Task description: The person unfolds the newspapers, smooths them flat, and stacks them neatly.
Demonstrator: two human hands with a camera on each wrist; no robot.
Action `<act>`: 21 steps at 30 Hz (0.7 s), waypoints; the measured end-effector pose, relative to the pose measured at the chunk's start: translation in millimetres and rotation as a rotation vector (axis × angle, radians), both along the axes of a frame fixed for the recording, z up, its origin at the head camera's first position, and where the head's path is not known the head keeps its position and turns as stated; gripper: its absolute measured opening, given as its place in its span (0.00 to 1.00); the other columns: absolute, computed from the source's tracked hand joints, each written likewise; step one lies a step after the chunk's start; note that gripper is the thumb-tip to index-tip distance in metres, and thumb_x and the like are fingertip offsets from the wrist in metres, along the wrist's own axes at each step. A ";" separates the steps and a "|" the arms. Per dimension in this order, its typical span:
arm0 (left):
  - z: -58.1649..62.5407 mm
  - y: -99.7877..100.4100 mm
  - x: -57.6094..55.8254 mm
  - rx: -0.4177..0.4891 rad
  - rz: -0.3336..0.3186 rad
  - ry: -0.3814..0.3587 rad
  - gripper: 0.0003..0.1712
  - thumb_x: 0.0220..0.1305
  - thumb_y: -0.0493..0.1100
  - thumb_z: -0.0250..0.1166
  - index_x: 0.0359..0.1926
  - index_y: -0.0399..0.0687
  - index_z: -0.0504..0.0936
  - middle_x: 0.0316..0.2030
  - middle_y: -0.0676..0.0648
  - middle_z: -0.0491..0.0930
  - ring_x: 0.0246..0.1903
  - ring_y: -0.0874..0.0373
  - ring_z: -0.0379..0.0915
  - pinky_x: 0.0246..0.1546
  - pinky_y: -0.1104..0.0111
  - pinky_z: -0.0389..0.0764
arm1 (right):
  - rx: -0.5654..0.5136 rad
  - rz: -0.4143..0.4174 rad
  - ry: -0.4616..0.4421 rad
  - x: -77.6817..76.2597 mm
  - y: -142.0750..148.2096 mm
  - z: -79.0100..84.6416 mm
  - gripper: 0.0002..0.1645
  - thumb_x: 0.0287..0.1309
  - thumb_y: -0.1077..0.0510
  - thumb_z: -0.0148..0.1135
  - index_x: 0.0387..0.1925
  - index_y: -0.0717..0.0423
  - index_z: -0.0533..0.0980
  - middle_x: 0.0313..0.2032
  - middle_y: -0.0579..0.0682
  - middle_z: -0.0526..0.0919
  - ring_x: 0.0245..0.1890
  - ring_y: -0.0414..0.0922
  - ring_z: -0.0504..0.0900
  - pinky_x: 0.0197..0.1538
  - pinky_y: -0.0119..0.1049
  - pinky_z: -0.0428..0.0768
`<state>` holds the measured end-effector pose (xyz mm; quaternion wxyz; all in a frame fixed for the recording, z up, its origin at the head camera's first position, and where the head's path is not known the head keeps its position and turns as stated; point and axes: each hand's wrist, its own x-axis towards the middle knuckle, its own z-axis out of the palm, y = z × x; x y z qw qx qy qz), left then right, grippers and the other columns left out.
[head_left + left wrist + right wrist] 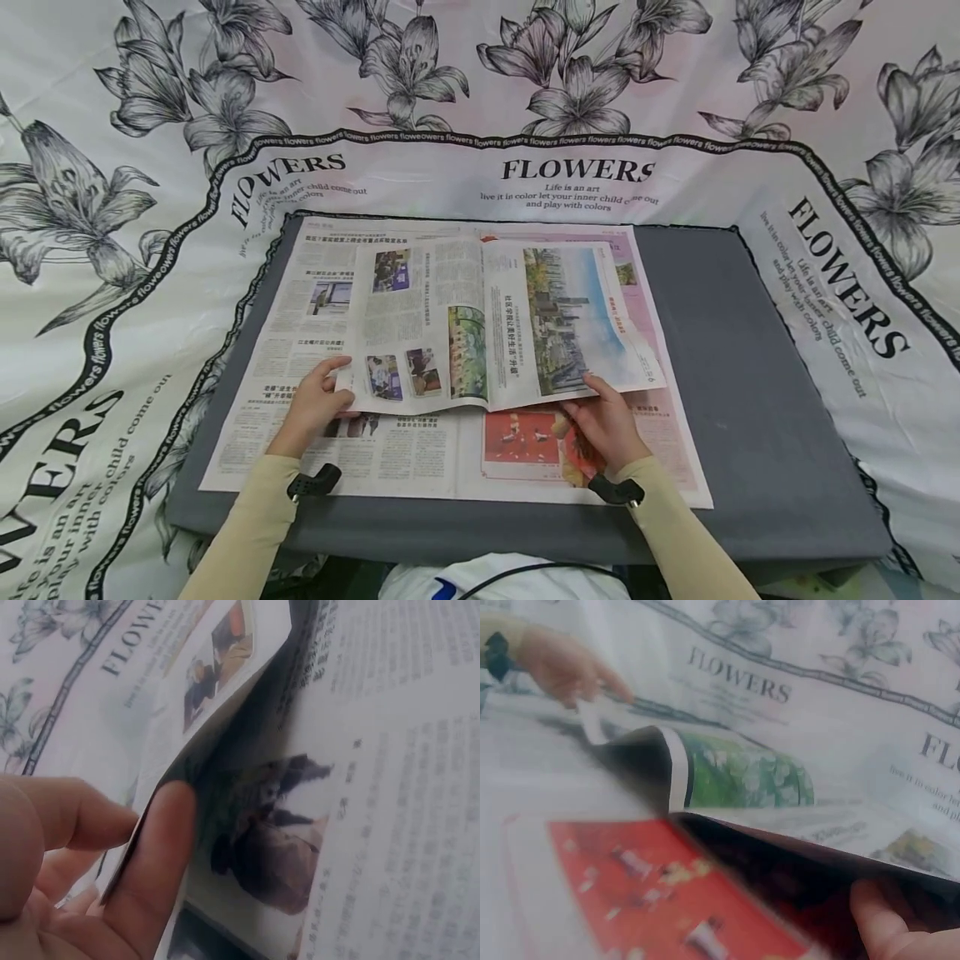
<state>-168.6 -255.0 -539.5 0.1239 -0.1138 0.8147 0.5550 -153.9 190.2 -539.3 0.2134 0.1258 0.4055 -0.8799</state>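
A smaller folded newspaper (420,325) lies opened over a larger spread newspaper (270,358), its near edge lifted off the sheet beneath. My left hand (318,404) pinches its left edge between thumb and fingers; in the left wrist view the thumb (161,847) is under the page and the fingers on top. At the lower right corner my right hand (611,425) grips the near edge, thumb on the printed city picture (558,325) and the other fingers underneath. The right wrist view has the page bowed up at its middle fold, above a red picture (652,877).
Both papers lie on a dark grey table (765,400). A white cloth (570,175) with black flower prints and lettering surrounds the table on the far side and both sides. A black band (315,481) sits on each wrist. A black cable (540,568) crosses the person's lap.
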 end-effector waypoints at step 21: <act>15.0 45.4 7.5 0.021 -0.261 -0.047 0.37 0.64 0.31 0.62 0.74 0.51 0.69 0.29 0.43 0.74 0.12 0.61 0.56 0.17 0.67 0.69 | 0.078 -0.140 -0.102 -17.5 -61.6 -9.1 0.33 0.78 0.63 0.44 0.79 0.56 0.49 0.70 0.53 0.61 0.74 0.49 0.63 0.78 0.50 0.60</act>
